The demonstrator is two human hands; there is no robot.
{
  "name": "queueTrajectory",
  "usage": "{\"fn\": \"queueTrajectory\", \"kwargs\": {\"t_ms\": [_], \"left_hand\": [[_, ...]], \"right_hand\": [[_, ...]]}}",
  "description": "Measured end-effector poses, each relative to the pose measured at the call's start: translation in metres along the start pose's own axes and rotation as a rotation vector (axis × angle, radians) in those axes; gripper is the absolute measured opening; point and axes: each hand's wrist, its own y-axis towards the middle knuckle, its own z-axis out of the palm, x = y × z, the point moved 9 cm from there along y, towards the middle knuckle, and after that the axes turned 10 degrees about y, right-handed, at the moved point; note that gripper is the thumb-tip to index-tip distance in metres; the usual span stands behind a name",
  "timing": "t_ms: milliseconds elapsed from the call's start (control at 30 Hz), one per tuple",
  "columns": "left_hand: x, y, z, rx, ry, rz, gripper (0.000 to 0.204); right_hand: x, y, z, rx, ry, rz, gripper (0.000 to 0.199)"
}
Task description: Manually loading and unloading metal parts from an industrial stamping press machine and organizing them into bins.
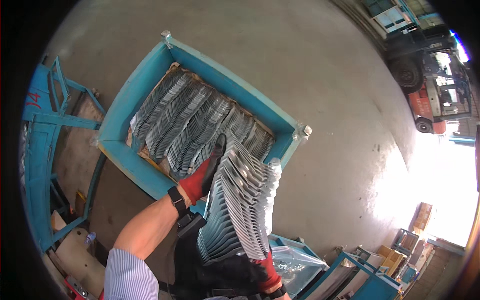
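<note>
Between my hands is a long stack of bent grey metal plates (240, 200), nested one against another and held in front of my body. My left hand (204, 176), in a red and black glove, grips the stack's far left side, its thumb side lying along the plates. At the near end my right hand (266, 272), gloved the same way, supports the stack from below; most of its fingers are hidden. Beyond the stack stands a blue metal bin (232, 82) holding several rows of similar bent plates (182, 107) on brown lining. The stack's far end overlaps the bin's near corner.
A blue metal frame (42, 165) stands close on the left. At the lower right are a blue bin with clear plastic film (297, 262) and another blue crate (360, 280). An orange forklift (425, 105) is parked far right, beside a bright doorway.
</note>
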Motion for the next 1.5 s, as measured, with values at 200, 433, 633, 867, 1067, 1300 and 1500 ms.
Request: {"fn": "queueTrajectory", "kwargs": {"t_ms": [200,433,633,867,1067,1300,1500], "left_hand": [[0.036,0.099,-0.027,-0.361,-0.007,0.059,0.062],[0.097,0.243,-0.062,-0.278,0.173,0.046,0.063],[0.111,0.307,-0.068,0.071,0.038,0.175,0.038],[0.113,0.357,-0.082,-0.022,0.008,0.116,0.037],[0.118,0.385,-0.102,-0.144,0.182,0.114,0.024],[0.14,0.413,-0.129,-0.224,0.16,0.162,0.022],[0.16,0.421,-0.13,0.035,-0.047,0.02,0.025]], "right_hand": [[-0.01,0.096,-0.088,-0.034,0.371,0.149,0.033],[-0.089,0.175,-0.16,-0.104,0.587,0.314,0.06],[-0.121,0.215,-0.18,-0.21,0.535,0.414,0.069],[-0.11,0.275,-0.185,-0.19,0.503,0.303,0.055],[-0.109,0.289,-0.184,-0.286,0.565,0.571,0.05],[-0.129,0.3,-0.171,-0.262,0.581,0.463,0.074],[-0.127,0.306,-0.173,-0.352,0.238,0.269,0.085]]}}
